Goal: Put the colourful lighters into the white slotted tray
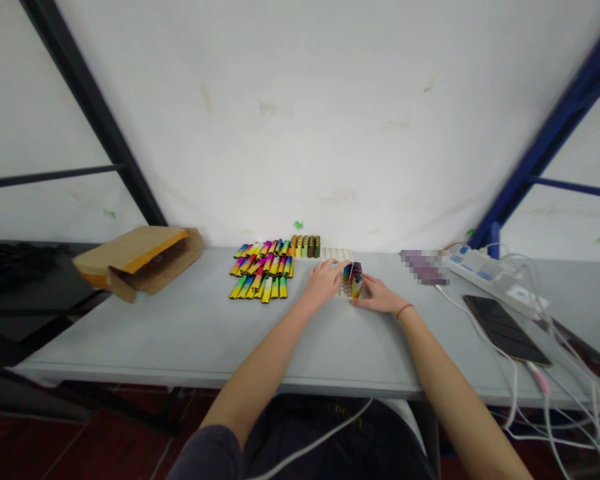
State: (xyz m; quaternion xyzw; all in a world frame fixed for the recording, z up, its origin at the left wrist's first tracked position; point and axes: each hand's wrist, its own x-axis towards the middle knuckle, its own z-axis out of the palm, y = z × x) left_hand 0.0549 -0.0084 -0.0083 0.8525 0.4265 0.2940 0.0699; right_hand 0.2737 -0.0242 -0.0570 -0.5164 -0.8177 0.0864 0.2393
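Shiny lighters in rainbow colours (357,283) stand in a row in a pale slotted tray (344,291). My right hand (380,297) grips the right end of this row, thumb at the front and fingers along the side. From the left, my left hand (323,283) reaches over the tray, its fingertips closed at the top of a blue-tinted lighter (347,271); the hand partly hides it. Beyond my left hand, another block of lighters (305,247) stands upright in tight rows. Left of that, many loose lighters (263,267) lie flat in three rough rows.
An open cardboard box (140,260) lies at the table's left. On the right are a white power strip (497,280), a dark phone (507,330), a pixelated purple device (423,267) and tangled white cables (515,393). A wall (330,133) rises behind the grey table (190,340).
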